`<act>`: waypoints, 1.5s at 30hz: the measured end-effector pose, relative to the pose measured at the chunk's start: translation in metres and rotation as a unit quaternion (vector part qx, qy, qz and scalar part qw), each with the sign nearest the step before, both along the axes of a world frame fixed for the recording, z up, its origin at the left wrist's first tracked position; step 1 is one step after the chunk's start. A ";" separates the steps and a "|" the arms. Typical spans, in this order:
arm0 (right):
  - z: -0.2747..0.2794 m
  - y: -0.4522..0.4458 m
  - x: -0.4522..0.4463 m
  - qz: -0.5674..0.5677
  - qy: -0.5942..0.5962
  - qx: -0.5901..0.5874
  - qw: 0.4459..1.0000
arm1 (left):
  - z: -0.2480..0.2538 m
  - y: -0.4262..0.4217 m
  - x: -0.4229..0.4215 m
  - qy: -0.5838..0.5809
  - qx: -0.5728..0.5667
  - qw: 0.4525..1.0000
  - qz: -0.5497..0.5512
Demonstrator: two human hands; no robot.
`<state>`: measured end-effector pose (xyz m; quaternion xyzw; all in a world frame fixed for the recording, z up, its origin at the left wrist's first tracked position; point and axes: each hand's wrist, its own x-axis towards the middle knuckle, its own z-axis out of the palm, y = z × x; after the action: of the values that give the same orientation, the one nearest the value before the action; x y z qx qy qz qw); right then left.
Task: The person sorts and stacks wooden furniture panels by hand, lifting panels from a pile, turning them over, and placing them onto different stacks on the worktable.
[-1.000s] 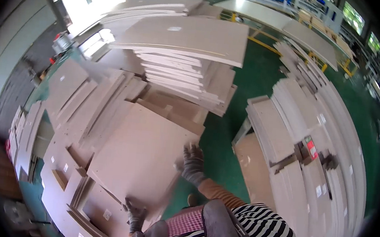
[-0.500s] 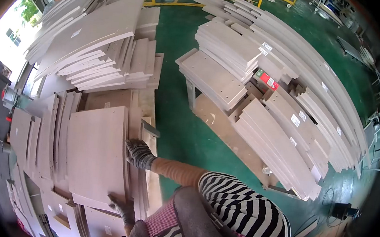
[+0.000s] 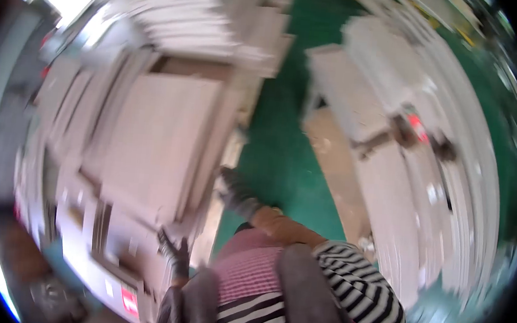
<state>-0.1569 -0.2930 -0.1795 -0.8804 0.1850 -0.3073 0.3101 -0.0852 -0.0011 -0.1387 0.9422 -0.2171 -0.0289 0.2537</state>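
The view is smeared by motion. My left hand (image 3: 174, 255), in a grey glove, is just off the near corner of a large pale panel (image 3: 156, 140) on a stack. Its fingers are spread, with nothing in them. Beyond the stack's right edge, over the pale strip beside the green floor, is my right hand (image 3: 238, 195), in a striped grey glove. The fingers of that hand are parted and hold nothing that I can see. Both hands look apart from the panel.
To the right, long stacks of pale boards (image 3: 390, 204) rest over a brown base board (image 3: 335, 162). More boards (image 3: 190, 23) are piled at the far left. A green floor aisle (image 3: 287, 145) runs between the stacks. A red label (image 3: 129, 302) shows at lower left.
My right hand has come away from the panel's right edge, and my left hand from its near corner. The camera view has swung, so the stacks appear further right.
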 end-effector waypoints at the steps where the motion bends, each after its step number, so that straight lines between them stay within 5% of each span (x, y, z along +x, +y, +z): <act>1: 0.013 0.001 -0.005 -0.003 0.033 0.029 0.999 | 0.004 0.005 -0.007 0.014 -0.020 1.000 0.006; 5: 0.033 0.002 -0.004 0.089 -0.018 -0.036 0.995 | 0.012 0.022 -0.025 -0.005 0.111 0.993 0.039; 9: 0.032 0.031 -0.004 0.170 -0.011 -0.027 0.985 | -0.005 0.049 -0.042 0.015 0.086 0.992 0.088; 11: 0.025 0.050 -0.017 0.193 0.051 0.005 0.980 | -0.043 0.080 -0.044 -0.041 0.110 0.992 0.045; 16: 0.008 0.080 -0.051 0.219 0.141 0.018 0.965 | -0.020 0.076 -0.035 0.011 0.149 0.989 -0.023; 19: -0.007 0.103 -0.067 0.160 0.209 0.044 0.964 | 0.002 0.076 -0.031 0.040 0.241 0.968 -0.063; 24: 0.010 0.133 -0.110 0.068 0.416 0.194 0.886 | 0.012 0.081 -0.020 0.071 0.414 0.896 -0.143; 26: -0.041 0.162 -0.144 0.022 0.389 0.177 0.904 | -0.002 0.091 -0.008 0.021 0.429 0.875 -0.224; 28: -0.112 0.191 -0.198 -0.032 0.368 0.156 0.916 | 0.007 0.086 -0.009 0.044 0.446 0.873 -0.194; 30: -0.157 0.217 -0.262 -0.122 0.382 0.258 0.879 | 0.023 0.077 -0.006 0.034 0.434 0.875 -0.211; 32: -0.015 0.205 -0.308 -0.274 0.424 0.419 0.755 | 0.004 0.094 0.015 0.050 0.261 0.930 -0.255; 33: -0.075 0.230 -0.361 -0.357 0.377 0.417 0.746 | 0.001 0.090 0.023 0.055 0.228 0.930 -0.282; 35: -0.070 0.259 -0.432 -0.592 0.250 0.354 0.680 | 0.015 0.067 0.013 0.057 0.194 0.929 -0.310; 36: -0.113 0.265 -0.484 -0.588 0.385 0.260 0.663 | 0.042 0.044 -0.010 0.148 0.128 0.929 -0.316; 37: -0.121 0.279 -0.528 -0.555 0.436 0.037 0.708 | 0.056 0.031 -0.027 0.238 0.059 0.917 -0.315; 38: -0.092 0.276 -0.553 -0.600 0.469 0.098 0.641 | 0.036 0.026 -0.028 0.333 -0.005 0.886 -0.321; 39: -0.071 0.284 -0.573 -0.693 0.339 0.021 0.636 | 0.026 0.017 -0.044 0.428 -0.053 0.848 -0.307; 40: -0.077 0.283 -0.608 -0.773 0.196 0.097 0.596 | 0.024 0.003 -0.061 0.516 -0.101 0.801 -0.288; 41: -0.025 0.274 -0.611 -0.806 0.102 0.159 0.561 | 0.029 -0.012 -0.085 0.532 -0.113 0.783 -0.301; 43: 0.018 0.253 -0.643 -0.803 0.079 0.159 0.568 | 0.036 -0.042 -0.139 0.554 -0.131 0.748 -0.341; 45: 0.027 0.231 -0.681 -0.782 -0.076 0.209 0.582 | 0.039 -0.069 -0.194 0.583 -0.131 0.719 -0.355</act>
<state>-0.8379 -0.0620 -0.1529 -0.2789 0.8371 -0.4498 0.1385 -0.2797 -0.0701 -0.0996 0.5504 -0.3463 -0.6319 0.4218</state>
